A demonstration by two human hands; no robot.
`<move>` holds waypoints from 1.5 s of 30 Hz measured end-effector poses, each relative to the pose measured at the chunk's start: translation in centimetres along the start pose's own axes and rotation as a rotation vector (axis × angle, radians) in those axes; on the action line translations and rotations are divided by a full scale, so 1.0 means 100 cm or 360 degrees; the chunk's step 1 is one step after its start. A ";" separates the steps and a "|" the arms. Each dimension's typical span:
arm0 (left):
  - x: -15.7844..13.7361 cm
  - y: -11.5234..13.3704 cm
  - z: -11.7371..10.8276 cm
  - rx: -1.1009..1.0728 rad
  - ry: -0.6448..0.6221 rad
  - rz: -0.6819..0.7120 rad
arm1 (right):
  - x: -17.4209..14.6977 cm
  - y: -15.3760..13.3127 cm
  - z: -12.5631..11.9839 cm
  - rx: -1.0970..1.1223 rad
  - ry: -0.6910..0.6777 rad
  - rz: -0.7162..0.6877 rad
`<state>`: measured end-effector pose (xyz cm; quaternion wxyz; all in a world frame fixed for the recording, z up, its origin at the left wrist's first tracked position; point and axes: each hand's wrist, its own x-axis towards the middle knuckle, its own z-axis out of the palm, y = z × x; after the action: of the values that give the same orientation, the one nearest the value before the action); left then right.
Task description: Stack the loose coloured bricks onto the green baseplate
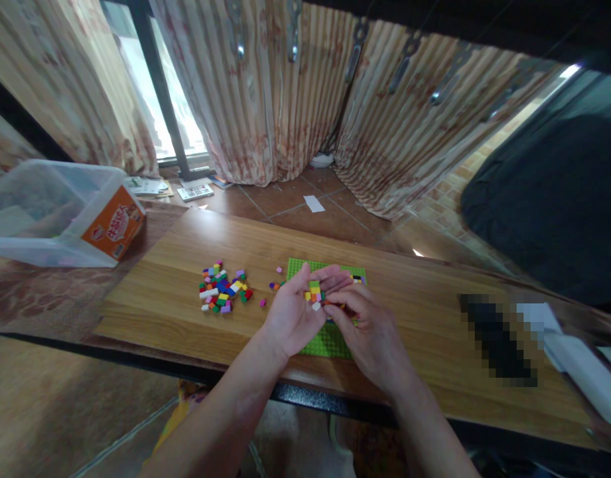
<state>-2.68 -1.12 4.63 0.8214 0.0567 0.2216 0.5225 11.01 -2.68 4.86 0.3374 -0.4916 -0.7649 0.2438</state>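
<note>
Head view, tabletop [166, 279]: wood-toned, under the green baseplate [328, 345].
Clear bin [46, 253]: well left of the green baseplate, its orange label [115, 224] facing that way.
Green baseplate: seemingly part built; near studs bare, middle covered, so how much is filled cannot be told.
Left hand [298, 318]: over the green baseplate, palm up, fingers extended, thumb apart, cradling bricks without gripping.
Right hand [372, 325]: above the green baseplate's right part, thumb and forefinger nearly meeting; whether they pinch a brick cannot be told.
Loose pile [223, 288]: left of the green baseplate, many colours, apparently the bulk left unused.
Palm bricks [314, 292]: above the green baseplate, yellow, lime, orange and white, not yet placed.
Placed bricks [357, 279]: a few at the green baseplate's far right, apparently done.
Stray bricks [263, 303]: just left of the green baseplate, unplaced.
</note>
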 end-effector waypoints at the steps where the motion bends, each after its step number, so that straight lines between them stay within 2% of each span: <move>1: 0.000 0.000 0.000 0.0005 0.0004 -0.0001 | 0.000 0.000 0.000 0.0005 -0.0003 -0.0004; 5: -0.001 0.001 0.000 0.0008 0.0065 0.0053 | 0.001 0.006 -0.010 0.0090 0.0028 0.0085; 10: 0.001 0.005 -0.004 0.0059 0.0272 0.0096 | 0.001 0.026 -0.039 0.0155 0.0275 0.0347; 14: 0.004 0.006 -0.009 0.0125 0.0499 0.0097 | -0.001 0.041 -0.057 0.0044 0.0175 0.0474; 17: 0.005 0.006 -0.010 0.0188 0.0588 0.0095 | -0.002 0.046 -0.060 -0.0079 0.0034 0.0559; 21: 0.004 0.006 -0.008 0.0220 0.0585 0.0087 | -0.002 0.048 -0.056 -0.0155 -0.0069 0.0618; 38: 0.006 0.005 -0.012 0.0226 0.0569 0.0090 | 0.001 0.055 -0.044 -0.0014 -0.0011 0.0700; 45: 0.005 0.006 -0.009 0.0228 0.0592 0.0092 | -0.001 0.062 -0.051 0.0146 0.0002 0.0695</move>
<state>-3.39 -0.53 3.83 0.7448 0.0238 0.4045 0.5301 18.51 -0.13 3.79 0.2990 -0.6299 -0.6282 0.3453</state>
